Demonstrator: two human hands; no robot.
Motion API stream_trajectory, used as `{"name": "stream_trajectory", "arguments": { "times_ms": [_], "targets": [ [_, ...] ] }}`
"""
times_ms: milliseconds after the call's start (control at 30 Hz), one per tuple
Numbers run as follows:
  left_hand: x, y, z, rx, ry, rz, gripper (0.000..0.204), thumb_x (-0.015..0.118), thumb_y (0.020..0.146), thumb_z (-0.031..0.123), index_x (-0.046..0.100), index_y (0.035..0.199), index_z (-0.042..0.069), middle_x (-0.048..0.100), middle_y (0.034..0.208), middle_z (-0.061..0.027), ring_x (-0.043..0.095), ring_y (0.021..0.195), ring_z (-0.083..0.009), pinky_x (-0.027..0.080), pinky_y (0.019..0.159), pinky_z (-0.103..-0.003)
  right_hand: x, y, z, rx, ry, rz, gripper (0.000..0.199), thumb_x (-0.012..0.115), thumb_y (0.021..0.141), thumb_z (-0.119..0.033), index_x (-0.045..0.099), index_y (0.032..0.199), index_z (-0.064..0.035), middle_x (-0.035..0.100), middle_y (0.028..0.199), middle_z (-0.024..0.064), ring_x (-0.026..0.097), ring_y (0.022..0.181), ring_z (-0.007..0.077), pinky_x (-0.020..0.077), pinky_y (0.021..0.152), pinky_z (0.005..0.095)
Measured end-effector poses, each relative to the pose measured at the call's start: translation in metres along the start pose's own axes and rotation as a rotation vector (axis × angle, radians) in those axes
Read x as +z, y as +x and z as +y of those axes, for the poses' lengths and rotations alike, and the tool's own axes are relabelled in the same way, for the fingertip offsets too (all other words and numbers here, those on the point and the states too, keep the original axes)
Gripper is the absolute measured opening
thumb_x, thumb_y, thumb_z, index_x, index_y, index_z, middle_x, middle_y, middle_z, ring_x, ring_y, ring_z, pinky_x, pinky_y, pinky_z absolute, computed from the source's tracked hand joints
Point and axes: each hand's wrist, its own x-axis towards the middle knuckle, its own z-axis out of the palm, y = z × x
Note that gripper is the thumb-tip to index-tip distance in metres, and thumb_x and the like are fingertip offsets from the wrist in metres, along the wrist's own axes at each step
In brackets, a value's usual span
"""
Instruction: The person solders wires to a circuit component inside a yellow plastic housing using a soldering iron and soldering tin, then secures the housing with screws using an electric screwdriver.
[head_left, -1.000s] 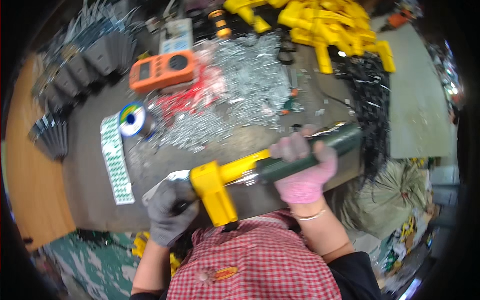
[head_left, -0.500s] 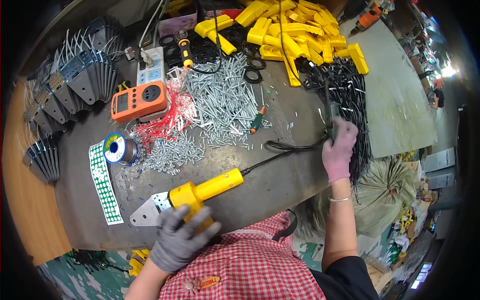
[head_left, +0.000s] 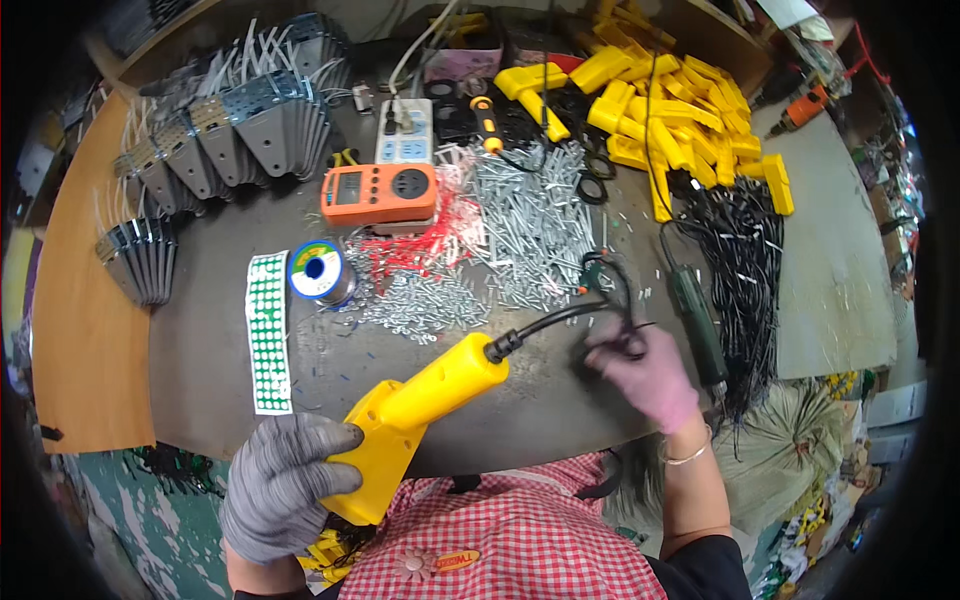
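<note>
Screws (head_left: 520, 225) beyond yellow tool (head_left: 420, 420), black cord (head_left: 560, 318).

One head-worn fisheye looks steeply down, close over the workbench (head_left: 420, 360).

Yellow tool (head_left: 420, 410), black cord (head_left: 560, 318). Grey glove on the left hand (head_left: 285, 485), pink glove on the right hand (head_left: 650, 375). Orange meter (head_left: 380, 195), red-checked shirt (head_left: 530, 540), dark tabletop (head_left: 210, 330).
</note>
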Motion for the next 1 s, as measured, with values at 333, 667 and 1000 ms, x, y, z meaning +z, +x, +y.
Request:
{"name": "stream_trajectory", "arguments": {
  "times_ms": [333,667,1000],
  "targets": [
    [-0.03,-0.021,-0.093,-0.526,-0.665,0.085,0.05,0.09,0.064,-0.005,0.061,0.103,0.003,0.068,0.117,-0.019,0.068,0.11,-0.0278,0.056,0.098,-0.041,0.106,0.12,-0.126,-0.81,-0.175,0.115,0.015,0.067,0.085,-0.008,0.067,0.098,-0.0009,0.061,0.096,0.0193,0.063,0.091,0.038,0.0503,0.084,0.0435],
    [-0.014,-0.043,-0.141,-0.586,0.272,0.158,0.03,0.064,0.084,-0.003,0.071,0.113,0.004,0.069,0.109,-0.017,0.068,0.096,-0.0295,0.054,0.085,-0.034,0.131,0.198,-0.165,-0.701,-0.518,-0.034,0.041,0.072,0.078,-0.015,0.061,0.113,0.0031,0.063,0.112,0.0303,0.062,0.107,0.0447,0.0508,0.092,0.0488],
    [-0.022,-0.008,-0.223,-0.555,0.724,0.265,0.029,0.085,0.073,0.019,0.072,0.093,0.002,0.067,0.077,-0.01,0.065,0.068,-0.0272,0.053,0.065,-0.033,0.182,0.084,-0.155,-0.904,-0.104,0.003,0.026,0.072,0.081,-0.004,0.063,0.105,-0.0038,0.059,0.101,0.0151,0.061,0.094,0.0329,0.0515,0.082,0.0398]
  ]
}}
